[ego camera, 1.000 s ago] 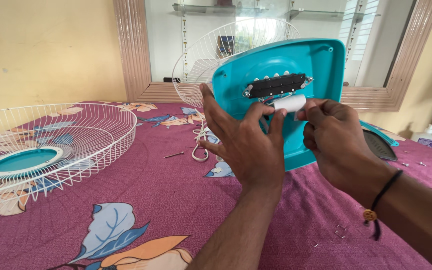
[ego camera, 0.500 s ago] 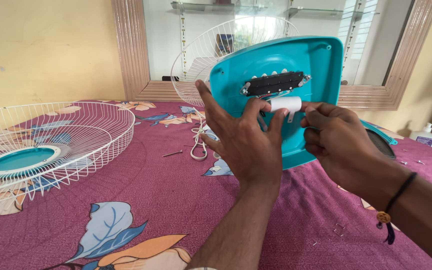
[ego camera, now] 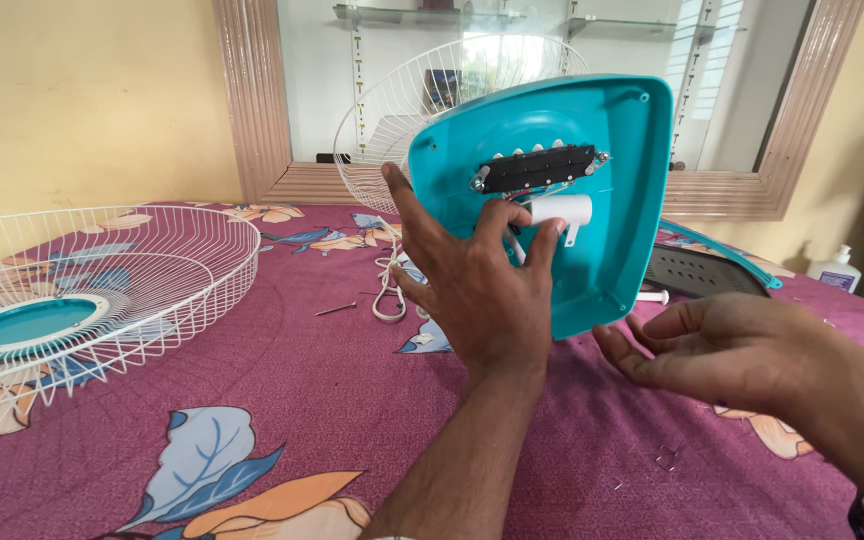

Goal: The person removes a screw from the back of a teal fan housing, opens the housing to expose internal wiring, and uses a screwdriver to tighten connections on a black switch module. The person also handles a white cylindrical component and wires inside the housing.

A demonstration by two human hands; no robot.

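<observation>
Here the left hand [ego camera: 482, 295] is spread wide against the hollow underside of the teal plastic fan base shell [ego camera: 552, 200], fingers splayed and fingertips pressing a small white cylindrical capacitor [ego camera: 562, 210] against the inner wall; the grip props the shell upright on its edge, its open side turned toward the camera so the parts inside can be seen. The right hand [ego camera: 722, 350] hovers low beside the shell's lower corner, fingers loosely curled and grasping nothing, just clear of the plastic.

Inside the shell, a black rectangular switch block [ego camera: 537, 168] is screwed across the upper part, with the capacitor just below it and thin wires between them. The shell itself stands on a maroon bedspread with printed flowers and leaves [ego camera: 282, 400].

Behind the shell rises a white wire fan guard [ego camera: 402, 100], leaning toward a framed mirror [ego camera: 252, 100]. Another white wire fan guard with a teal centre disc [ego camera: 102, 280] lies flat at the left. A looped white cord [ego camera: 387, 295] and a small nail or screw [ego camera: 336, 310] rest on the bedspread near the left hand. A dark plate with a teal edge [ego camera: 702, 270] lies behind the right hand, and a white plastic bottle [ego camera: 834, 270] stands beyond it.
</observation>
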